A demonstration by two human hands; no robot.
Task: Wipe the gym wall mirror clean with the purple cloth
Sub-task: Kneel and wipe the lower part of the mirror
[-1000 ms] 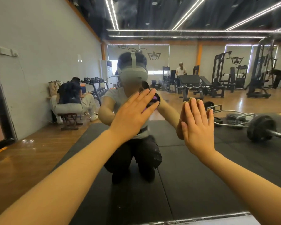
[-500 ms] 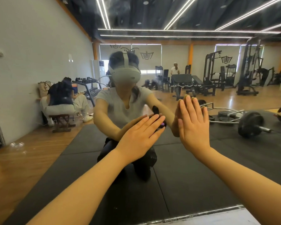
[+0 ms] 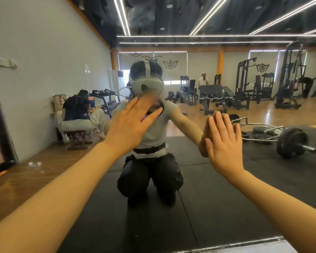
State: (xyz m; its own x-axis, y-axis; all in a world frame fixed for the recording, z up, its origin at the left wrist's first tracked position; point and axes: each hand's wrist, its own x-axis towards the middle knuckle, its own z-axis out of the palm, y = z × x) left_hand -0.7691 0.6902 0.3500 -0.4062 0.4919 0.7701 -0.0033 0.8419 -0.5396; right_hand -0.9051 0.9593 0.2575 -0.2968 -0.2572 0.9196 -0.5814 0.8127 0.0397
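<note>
Up close, the mirror (image 3: 217, 207) fills almost the whole view, and both hands are flat against its glass, well apart from each other. The left hand (image 3: 130, 125) reaches up and to the right with straight fingers, pressing the cloth (image 3: 156, 113) onto the glass; only a small dark and purple edge of the cloth shows beyond the fingertips, which are blurred. The cloth sits about centre in the view, over the reflected chest and chin of the kneeling person (image 3: 150, 157). The right hand (image 3: 224, 141) is spread open, palm on the glass, fingers pointing up and holding nothing, meeting its own reflection fingertip to fingertip. Both bare forearms stretch in from the lower corners. The reflection shows the person kneeling on a black mat (image 3: 226, 189), wearing a grey headset, grey top and dark trousers. Behind, in the reflection, a barbell (image 3: 291, 143) lies on the mat to the right, someone sits on a stool (image 3: 77, 139) by the wall (image 3: 44, 61) at the left beside a dumbbell rack (image 3: 106, 98), and weight machines stand along the far side under strip lights. A pale strip runs along the mirror's bottom edge.
</note>
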